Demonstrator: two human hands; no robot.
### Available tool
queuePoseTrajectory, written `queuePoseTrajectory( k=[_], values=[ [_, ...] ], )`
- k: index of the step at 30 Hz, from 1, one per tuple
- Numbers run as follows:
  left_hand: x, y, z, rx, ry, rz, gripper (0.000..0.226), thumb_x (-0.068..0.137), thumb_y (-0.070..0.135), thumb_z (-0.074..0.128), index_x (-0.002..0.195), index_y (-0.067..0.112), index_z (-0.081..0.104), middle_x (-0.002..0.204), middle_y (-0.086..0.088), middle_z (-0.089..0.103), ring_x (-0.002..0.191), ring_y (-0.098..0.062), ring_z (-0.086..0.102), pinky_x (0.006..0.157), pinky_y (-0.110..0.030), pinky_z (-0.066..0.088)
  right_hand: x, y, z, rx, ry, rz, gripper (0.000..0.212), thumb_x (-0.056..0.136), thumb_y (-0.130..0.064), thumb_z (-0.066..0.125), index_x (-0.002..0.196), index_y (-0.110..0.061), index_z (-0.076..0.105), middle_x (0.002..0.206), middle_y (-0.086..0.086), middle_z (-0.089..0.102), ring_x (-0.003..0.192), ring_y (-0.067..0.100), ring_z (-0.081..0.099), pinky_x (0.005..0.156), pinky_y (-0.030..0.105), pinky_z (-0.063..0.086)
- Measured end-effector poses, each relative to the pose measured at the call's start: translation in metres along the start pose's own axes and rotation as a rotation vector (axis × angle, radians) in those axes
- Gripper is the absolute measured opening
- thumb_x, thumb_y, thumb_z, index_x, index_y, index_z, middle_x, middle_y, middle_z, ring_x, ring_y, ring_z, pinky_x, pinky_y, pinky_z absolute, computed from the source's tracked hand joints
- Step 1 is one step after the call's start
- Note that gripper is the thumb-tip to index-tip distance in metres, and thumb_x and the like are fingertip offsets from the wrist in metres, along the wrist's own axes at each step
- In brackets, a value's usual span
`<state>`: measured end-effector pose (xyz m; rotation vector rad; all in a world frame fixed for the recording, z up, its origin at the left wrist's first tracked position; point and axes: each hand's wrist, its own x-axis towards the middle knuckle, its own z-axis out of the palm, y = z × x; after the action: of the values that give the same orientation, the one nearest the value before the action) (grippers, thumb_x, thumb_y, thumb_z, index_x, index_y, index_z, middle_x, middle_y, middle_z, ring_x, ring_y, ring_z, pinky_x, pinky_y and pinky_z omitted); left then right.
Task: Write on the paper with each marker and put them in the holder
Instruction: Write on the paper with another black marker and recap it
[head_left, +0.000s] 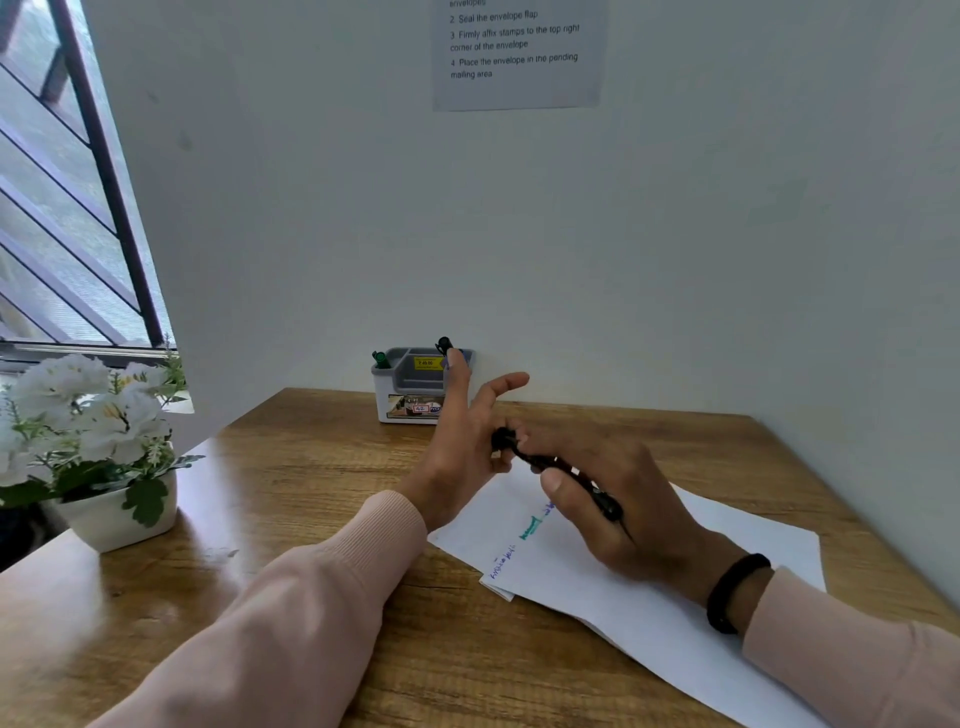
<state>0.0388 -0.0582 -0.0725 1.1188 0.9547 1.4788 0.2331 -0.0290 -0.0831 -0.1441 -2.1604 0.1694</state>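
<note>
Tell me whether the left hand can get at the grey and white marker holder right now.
Probably yes: the left hand is open, its fingers already overlapping the grey and white marker holder in view, with nothing visible between them.

From my head, the one wide view looks forward and down, close over the brown wooden surface (322, 467), facing the white wall (675, 234).

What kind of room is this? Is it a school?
Probably a small office or mail desk, not clearly a school. A wooden desk stands by a window, a notice on the wall lists steps for sealing and stamping envelopes, and a marker holder sits at the back.
</note>
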Motion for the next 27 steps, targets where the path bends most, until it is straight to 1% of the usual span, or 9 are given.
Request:
queuePoseTrajectory(
  k=[6, 9, 10, 12, 14, 16, 19, 22, 27],
  values=[
    [-0.004, 0.001, 0.004, 0.123, -0.026, 0.031, 0.098, 0.077, 0.097, 0.016, 0.132, 0.033, 0.065, 0.072, -0.004, 0.053, 0.065, -0.013, 0.043, 0.065, -0.035, 0.028, -0.003, 0.001, 0.002, -0.011, 0.006, 0.036, 0.032, 0.105, -0.028, 0.050, 0.119, -0.012, 0.073, 0.111, -0.001, 0.079, 0.098, 0.011, 0.073, 0.078, 0.036, 0.058],
    [-0.006, -0.001, 0.005, 0.283, -0.010, 0.069, 0.093, 0.083, 0.092, 0.009, 0.131, 0.034, 0.064, 0.069, 0.006, 0.057, 0.065, -0.008, 0.048, 0.068, -0.030, 0.034, -0.002, 0.001, 0.004, -0.032, -0.011, 0.055, 0.029, 0.104, -0.028, 0.050, 0.119, -0.015, 0.073, 0.110, -0.003, 0.079, 0.096, 0.009, 0.072, 0.077, 0.033, 0.057],
    [-0.007, -0.003, 0.006, 0.365, -0.002, 0.097, 0.089, 0.086, 0.089, 0.006, 0.131, 0.036, 0.063, 0.071, 0.012, 0.063, 0.068, -0.003, 0.055, 0.072, -0.026, 0.041, -0.002, 0.001, 0.004, -0.037, -0.024, 0.056, 0.028, 0.104, -0.027, 0.051, 0.120, -0.017, 0.072, 0.110, -0.005, 0.079, 0.096, 0.005, 0.071, 0.078, 0.029, 0.056],
    [-0.010, -0.005, 0.009, 0.480, -0.001, 0.152, 0.080, 0.090, 0.085, 0.008, 0.131, 0.040, 0.060, 0.085, 0.011, 0.073, 0.081, 0.005, 0.065, 0.084, -0.021, 0.050, -0.002, 0.001, 0.005, -0.033, -0.061, 0.060, 0.026, 0.103, -0.022, 0.052, 0.122, -0.019, 0.070, 0.112, -0.009, 0.077, 0.099, 0.001, 0.068, 0.082, 0.022, 0.054],
    [-0.014, -0.006, 0.014, 0.546, -0.008, 0.180, 0.072, 0.088, 0.086, 0.013, 0.130, 0.047, 0.058, 0.111, 0.004, 0.075, 0.105, 0.000, 0.068, 0.104, -0.035, 0.048, -0.003, 0.002, 0.006, -0.021, -0.095, 0.075, 0.029, 0.102, -0.018, 0.051, 0.125, -0.021, 0.069, 0.116, -0.009, 0.076, 0.102, 0.001, 0.068, 0.085, 0.019, 0.052],
    [-0.016, -0.005, 0.017, 0.568, -0.007, 0.204, 0.070, 0.087, 0.088, 0.015, 0.132, 0.052, 0.055, 0.116, 0.009, 0.074, 0.112, -0.004, 0.067, 0.109, -0.041, 0.047, -0.004, 0.002, 0.006, -0.017, -0.116, 0.105, 0.033, 0.102, -0.019, 0.050, 0.130, -0.022, 0.067, 0.120, -0.009, 0.076, 0.103, -0.001, 0.068, 0.086, 0.016, 0.050],
    [-0.015, -0.001, 0.020, 0.509, 0.009, 0.233, 0.073, 0.085, 0.089, 0.017, 0.137, 0.051, 0.052, 0.102, 0.000, 0.074, 0.101, -0.012, 0.072, 0.094, -0.033, 0.052, -0.003, 0.002, 0.006, -0.037, -0.136, 0.138, 0.039, 0.102, -0.022, 0.048, 0.137, -0.023, 0.064, 0.134, -0.009, 0.072, 0.108, 0.002, 0.068, 0.087, 0.025, 0.055],
    [-0.012, 0.005, 0.018, 0.253, 0.073, 0.190, 0.084, 0.080, 0.091, 0.027, 0.141, 0.039, 0.053, 0.116, -0.021, 0.072, 0.110, -0.033, 0.071, 0.100, -0.042, 0.056, -0.003, 0.001, 0.005, -0.065, -0.154, 0.123, 0.040, 0.103, -0.020, 0.047, 0.140, -0.020, 0.062, 0.143, -0.008, 0.066, 0.126, 0.004, 0.063, 0.097, 0.029, 0.054],
    [-0.009, 0.012, 0.009, -0.078, 0.080, 0.141, 0.090, 0.080, 0.092, 0.033, 0.145, 0.032, 0.050, 0.123, -0.023, 0.071, 0.119, -0.035, 0.068, 0.103, -0.047, 0.050, -0.005, -0.002, 0.010, -0.139, -0.189, 0.132, 0.041, 0.107, -0.031, 0.041, 0.143, -0.020, 0.057, 0.143, -0.003, 0.058, 0.111, 0.015, 0.066, 0.084, 0.040, 0.057]
  ],
)
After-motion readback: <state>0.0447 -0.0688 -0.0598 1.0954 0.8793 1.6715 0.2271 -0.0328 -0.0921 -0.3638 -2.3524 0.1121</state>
